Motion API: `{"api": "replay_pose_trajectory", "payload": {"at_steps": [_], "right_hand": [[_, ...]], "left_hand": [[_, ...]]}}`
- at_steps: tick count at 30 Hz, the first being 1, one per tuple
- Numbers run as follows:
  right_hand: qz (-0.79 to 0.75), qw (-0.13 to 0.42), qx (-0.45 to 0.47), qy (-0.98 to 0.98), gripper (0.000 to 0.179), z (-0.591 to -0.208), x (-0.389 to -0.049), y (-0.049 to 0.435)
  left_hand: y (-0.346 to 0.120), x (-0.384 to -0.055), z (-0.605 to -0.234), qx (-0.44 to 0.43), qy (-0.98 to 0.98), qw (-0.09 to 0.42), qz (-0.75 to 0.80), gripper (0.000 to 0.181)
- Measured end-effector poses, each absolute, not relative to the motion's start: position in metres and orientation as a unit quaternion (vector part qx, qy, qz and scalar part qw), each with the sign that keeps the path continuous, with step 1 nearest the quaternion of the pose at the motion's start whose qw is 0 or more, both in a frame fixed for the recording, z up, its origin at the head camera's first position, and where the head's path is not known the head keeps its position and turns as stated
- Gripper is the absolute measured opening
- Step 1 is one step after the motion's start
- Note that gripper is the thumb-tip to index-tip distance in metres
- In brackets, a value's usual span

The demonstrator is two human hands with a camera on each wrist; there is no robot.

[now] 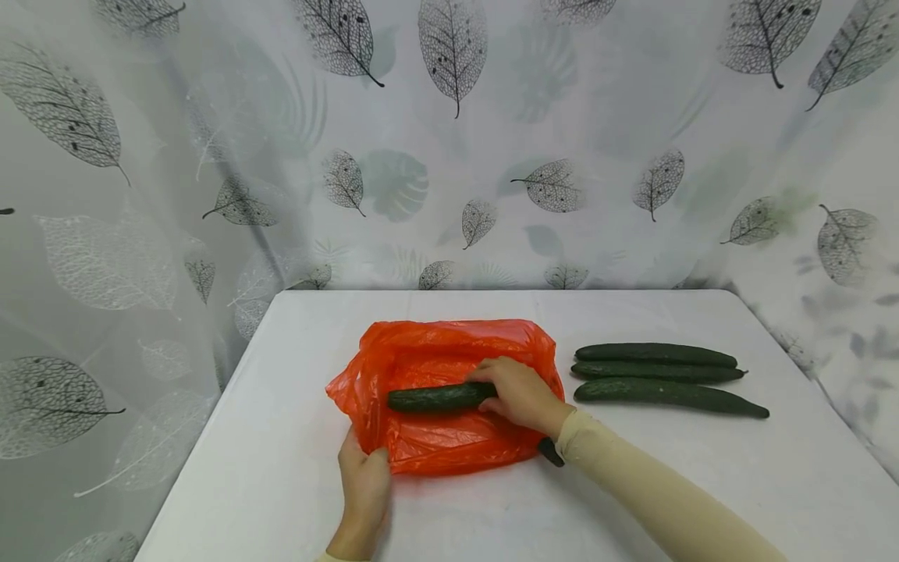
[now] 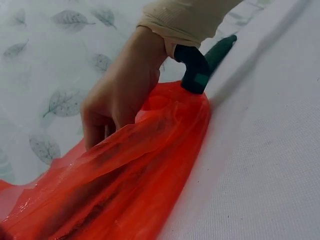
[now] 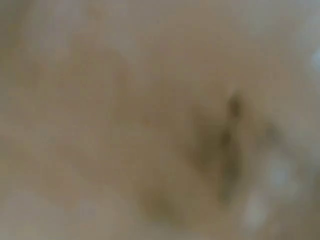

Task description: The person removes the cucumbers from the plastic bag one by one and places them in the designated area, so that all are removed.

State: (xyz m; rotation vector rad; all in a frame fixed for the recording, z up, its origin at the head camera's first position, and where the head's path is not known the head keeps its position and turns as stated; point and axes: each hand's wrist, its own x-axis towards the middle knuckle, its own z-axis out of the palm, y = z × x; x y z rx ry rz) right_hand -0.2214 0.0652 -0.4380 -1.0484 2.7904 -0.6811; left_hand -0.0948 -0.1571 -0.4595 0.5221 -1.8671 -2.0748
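An orange-red plastic bag (image 1: 460, 455) lies spread on the table with its mouth gaping. Inside its rim, a dark green cucumber (image 1: 428, 399) lies crosswise, and my right hand (image 1: 523, 396) grips its right end from above. At the bag's lower left corner, my left hand (image 1: 365, 480) holds the edge, thumb on the near side. From the left wrist view, the right hand (image 2: 120, 95) reaches down behind the raised bag wall (image 2: 150, 165), which hides its fingertips. The right wrist view is only a brownish blur.
Three cucumbers (image 1: 656, 373) lie side by side on the white table (image 1: 702, 468), right of the bag. A dark wrist camera (image 1: 551, 452) sits under the right cuff. Leaf-patterned curtain (image 1: 449, 156) hangs along the table's back and sides.
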Motion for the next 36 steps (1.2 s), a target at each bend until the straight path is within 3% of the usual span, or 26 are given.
{"api": "replay_pose_trajectory", "payload": {"at_steps": [9, 14, 36], "right_hand": [[-0.292, 0.027, -0.393, 0.871, 0.042, -0.430, -0.223, 0.086], [-0.387, 0.047, -0.407, 0.826, 0.045, -0.424, -0.219, 0.092], [-0.694, 0.071, -0.314, 0.644, 0.045, -0.359, -0.192, 0.107]], "left_hand": [[-0.157, -0.096, -0.458, 0.192, -0.646, 0.163, -0.720, 0.051], [-0.157, -0.096, -0.459, 0.181, -0.641, 0.165, -0.727, 0.049], [-0.157, -0.095, -0.457, 0.163, -0.648, 0.159, -0.727, 0.057]]}}
